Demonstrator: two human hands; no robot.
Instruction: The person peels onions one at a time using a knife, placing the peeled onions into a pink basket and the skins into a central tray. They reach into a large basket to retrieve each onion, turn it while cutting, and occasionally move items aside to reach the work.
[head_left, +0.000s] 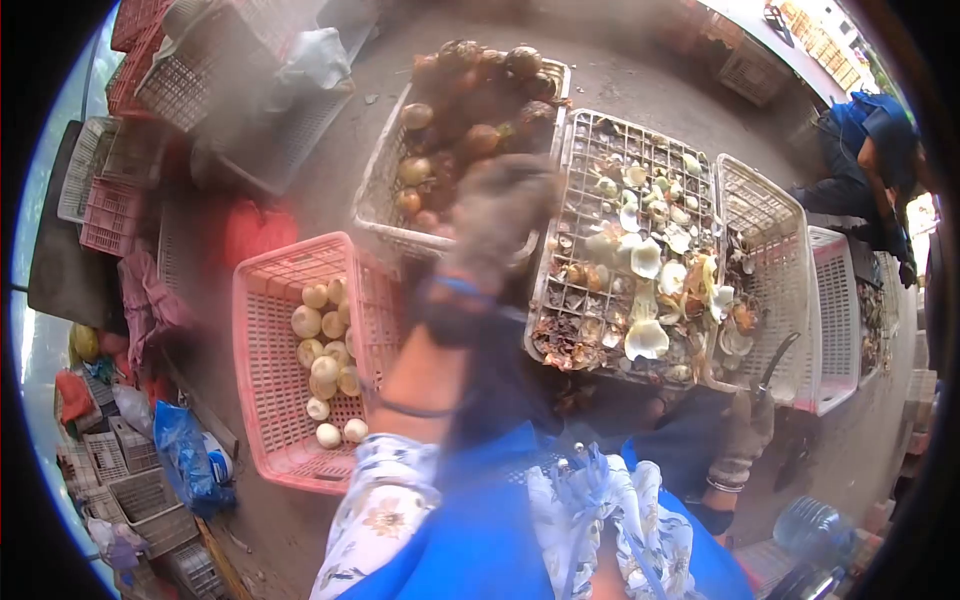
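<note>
My left hand (505,205), in a dirty glove and blurred, is stretched forward over the near edge of a white crate of unpeeled onions (482,140); its fingers are smeared by motion. My right hand (745,435), also gloved, is low on the right, closed around a knife (777,362) whose curved blade points up. Between the hands a white grid crate (625,130) bears onion peels and cut onion pieces (646,258). Peeled onions (323,370) lie in a pink crate (290,250) at the left.
White crates (770,195) stand right of the peel-covered one. A person (880,150) in blue is at the upper right. Stacked crates (110,215) and a blue bag (188,460) are on the left. A water bottle (812,525) is at the lower right.
</note>
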